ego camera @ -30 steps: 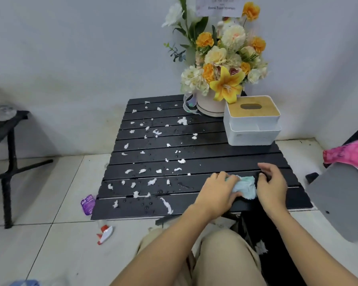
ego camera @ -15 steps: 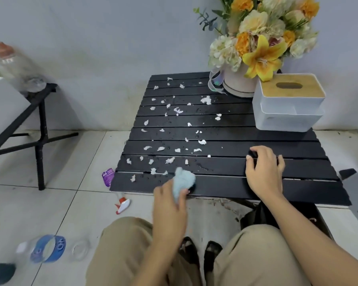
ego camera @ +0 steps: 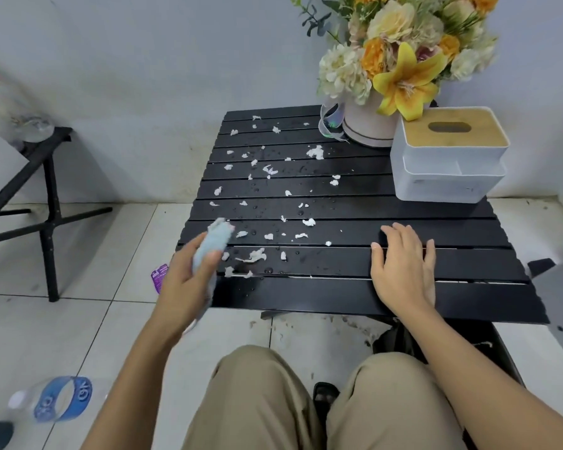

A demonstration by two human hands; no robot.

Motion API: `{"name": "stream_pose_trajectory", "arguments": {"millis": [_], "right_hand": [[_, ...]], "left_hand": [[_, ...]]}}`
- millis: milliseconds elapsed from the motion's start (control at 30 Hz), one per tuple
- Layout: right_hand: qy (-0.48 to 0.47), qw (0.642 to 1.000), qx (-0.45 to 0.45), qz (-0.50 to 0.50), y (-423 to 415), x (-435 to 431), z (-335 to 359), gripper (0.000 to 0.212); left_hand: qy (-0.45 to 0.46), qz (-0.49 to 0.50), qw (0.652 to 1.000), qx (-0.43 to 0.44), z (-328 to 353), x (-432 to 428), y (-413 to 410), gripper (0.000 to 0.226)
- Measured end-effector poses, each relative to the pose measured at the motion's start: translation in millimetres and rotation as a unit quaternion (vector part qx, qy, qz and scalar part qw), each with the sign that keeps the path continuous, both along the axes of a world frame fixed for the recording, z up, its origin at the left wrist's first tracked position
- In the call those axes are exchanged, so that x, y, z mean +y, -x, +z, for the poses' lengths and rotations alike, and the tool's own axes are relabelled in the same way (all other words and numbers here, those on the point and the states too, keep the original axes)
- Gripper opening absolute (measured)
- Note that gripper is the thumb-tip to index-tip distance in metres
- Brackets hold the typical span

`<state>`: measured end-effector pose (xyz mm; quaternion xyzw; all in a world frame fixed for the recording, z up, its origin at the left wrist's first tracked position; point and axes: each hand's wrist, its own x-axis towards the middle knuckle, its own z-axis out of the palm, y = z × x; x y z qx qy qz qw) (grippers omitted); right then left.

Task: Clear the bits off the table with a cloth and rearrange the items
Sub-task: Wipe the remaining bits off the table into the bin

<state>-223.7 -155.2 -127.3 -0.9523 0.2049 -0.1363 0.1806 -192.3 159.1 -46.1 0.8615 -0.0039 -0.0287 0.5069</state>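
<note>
One black slatted bench (ego camera: pixel 403 297), set against a pale wall, tiled floor around it. Wet drops across the middle slats.

One flower pot (ego camera: pixel 368 125) at the far right corner, carrying a mixed bunch of yellow, orange and cream blooms. One white tissue box (ego camera: pixel 446 170) with a wooden lid just in front and right of the pot, touching or nearly touching it; I cannot tell which.

One black stand (ego camera: pixel 46 203) well off to the left on the floor. One clear plastic bottle (ego camera: pixel 56 399) with a blue label lying on the tiles near left. One purple wrapper (ego camera: pixel 158 276) on the floor beside the bench's near left corner.

White bits (ego camera: pixel 315 152): roughly thirty scattered scraps, too many small ones to count exactly, spread over the left and centre slats, thickest near the left edge.

Two hands. Left hand (ego camera: pixel 184 280) above the bench's near left corner, grip closed round one pale blue cloth (ego camera: pixel 213 243); cloth bunched, its tip above the slats among the near-left scraps, contact unclear. Right hand (ego camera: pixel 402 271) flat on the near right slats, fingers spread, palm down, holding nothing.
</note>
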Motion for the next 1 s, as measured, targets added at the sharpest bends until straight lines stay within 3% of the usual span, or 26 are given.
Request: {"name": "stream_pose_trajectory", "arguments": {"millis": [100, 200, 333, 467, 567, 667, 767, 833, 933, 1000], "right_hand": [[0.016, 1.000, 0.019, -0.002, -3, 1, -1, 0.043], [0.037, 0.999, 0.019, -0.006, 2, 1, -3, 0.044], [0.054, 0.998, 0.013, -0.014, -1, 3, -4, 0.041], [0.056, 0.998, 0.008, -0.015, -2, 2, -3, 0.039], [0.051, 0.999, 0.009, -0.014, -2, 0, -2, 0.039], [0.050, 0.999, 0.004, -0.018, -2, 1, -1, 0.037], [0.055, 0.998, 0.004, -0.019, -3, 2, -1, 0.037], [0.055, 0.998, 0.000, -0.019, -2, 1, -2, 0.036], [0.056, 0.998, -0.006, -0.021, -2, 2, -2, 0.036], [0.058, 0.998, -0.006, -0.020, -3, 2, -2, 0.035]], "left_hand": [[-0.196, 0.082, 0.977, -0.037, -41, 46, -18, 0.061], [-0.315, 0.168, 0.933, -0.037, -75, 10, -13, 0.051], [-0.374, 0.150, 0.911, -0.092, -74, -73, -1, 0.049], [-0.262, 0.018, 0.963, -0.065, -63, -109, 9, 0.048], [-0.048, -0.087, 0.994, -0.040, -36, -85, -2, 0.039], [0.067, -0.007, 0.998, 0.010, -7, -41, -7, 0.020], [0.105, 0.098, 0.985, 0.095, -3, -7, -10, 0.036], [0.128, 0.134, 0.978, 0.096, -7, 7, -15, 0.044], [0.100, 0.179, 0.978, 0.031, -10, 20, -25, 0.040], [-0.010, 0.194, 0.980, -0.047, -23, 27, -36, 0.032]]}}
